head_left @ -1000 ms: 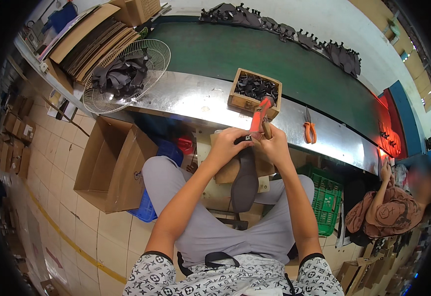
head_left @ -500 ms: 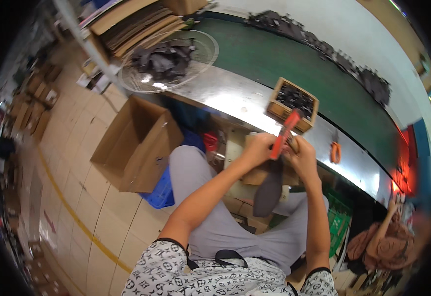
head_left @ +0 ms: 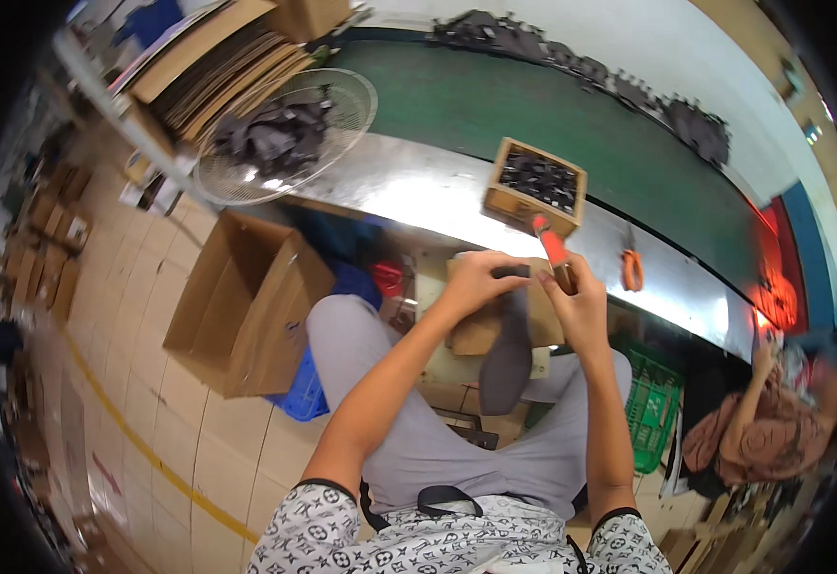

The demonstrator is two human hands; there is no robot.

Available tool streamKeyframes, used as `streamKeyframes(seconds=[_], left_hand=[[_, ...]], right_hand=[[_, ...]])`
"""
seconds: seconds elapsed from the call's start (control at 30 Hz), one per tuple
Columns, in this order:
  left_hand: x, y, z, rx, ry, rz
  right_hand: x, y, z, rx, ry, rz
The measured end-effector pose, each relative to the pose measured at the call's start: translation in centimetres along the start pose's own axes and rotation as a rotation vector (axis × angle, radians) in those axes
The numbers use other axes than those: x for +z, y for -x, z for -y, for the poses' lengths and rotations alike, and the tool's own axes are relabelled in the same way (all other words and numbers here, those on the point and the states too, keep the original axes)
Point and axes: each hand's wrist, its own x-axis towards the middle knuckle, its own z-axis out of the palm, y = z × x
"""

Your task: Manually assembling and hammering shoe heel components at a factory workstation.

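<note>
Person point(head_left: 476, 469) seated at green-and-metal bench point(head_left: 409, 182). Left hand point(head_left: 477, 284) closed, pinching small dark strip point(head_left: 510, 272); right hand point(head_left: 583, 301) wrapped round red-and-brown tool point(head_left: 553, 250). Dark sole-shaped piece point(head_left: 506, 368) below both hands; whether joined to strip, can't tell from here. Wooden box point(head_left: 510, 203) of black bits point(head_left: 537, 179) just past the tool, orange-handled pliers point(head_left: 633, 272) right of it, on bench.

Sole-shaped piece point(head_left: 506, 373): dark grey. Hand tool point(head_left: 551, 245): red. Bench point(head_left: 428, 105): green, silver front edge. Pliers point(head_left: 635, 273), along front edge: orange-handled. Trousers point(head_left: 457, 459): plain grey. Shirt point(head_left: 308, 526): white, black motifs.
</note>
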Motion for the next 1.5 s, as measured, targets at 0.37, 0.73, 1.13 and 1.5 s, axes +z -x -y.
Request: streamKeyframes(seconds=[0.37,0.73,1.13,1.5], left_hand=[[-0.1,0.0,-0.4,-0.162,0.15,0.05],[-0.1,0.2,-1.1,-0.245,0.208,0.052],[-0.5,1.4,-1.1,-0.08,-0.601,0.192],[-0.7,1.4,-0.6,-0.06,-0.57,0.175]], right_hand=[[-2.3,4.0,4.6,0.129,0.024,0.197],[-2.1,3.9,4.1,0.077,0.03,0.155],[-3.0,4.8,6.3,-0.147,0.128,-0.001],[-3.7,3.0,6.9,-0.322,0.0,-0.121]])
